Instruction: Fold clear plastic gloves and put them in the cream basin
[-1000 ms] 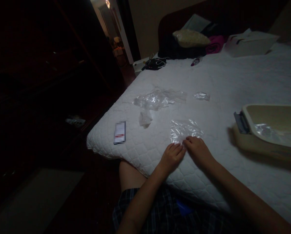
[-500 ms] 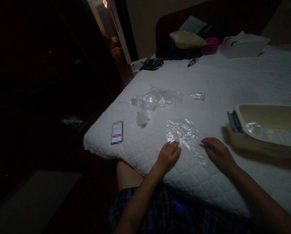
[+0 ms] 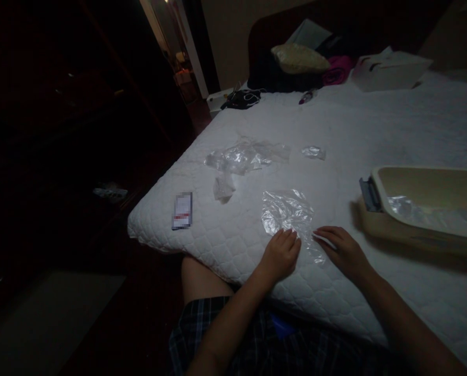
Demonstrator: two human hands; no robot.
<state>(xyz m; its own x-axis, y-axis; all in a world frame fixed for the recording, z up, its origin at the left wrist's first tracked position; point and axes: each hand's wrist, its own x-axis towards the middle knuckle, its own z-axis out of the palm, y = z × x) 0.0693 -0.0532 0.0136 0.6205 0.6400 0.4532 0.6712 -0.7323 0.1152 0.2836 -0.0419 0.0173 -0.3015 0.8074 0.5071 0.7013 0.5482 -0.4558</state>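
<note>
A clear, crinkled plastic bag [image 3: 282, 209] lies spread on the white quilted bed cover. My left hand [image 3: 283, 253] rests on the bag's near edge, palm down, its fingers laid over the plastic. To the right, my right hand [image 3: 341, 250] has thumb and fingertips brought together at the bag's right edge, in a pinch on the film. A narrow strip of the plastic runs toward me between the two hands.
Crumpled clear plastic [image 3: 245, 156], a small folded plastic piece [image 3: 314, 152] and a phone [image 3: 182, 211] lie on the bed [image 3: 225, 235]. A cream bin [image 3: 378, 224] holding clear plastic stands at right. Farther back are a white box [image 3: 392, 73] and a beige cushion [image 3: 300, 58].
My left hand has slid right along the bag, closer to my right hand. My right hand has shifted slightly left to the bag's edge. The view has moved a little.
</note>
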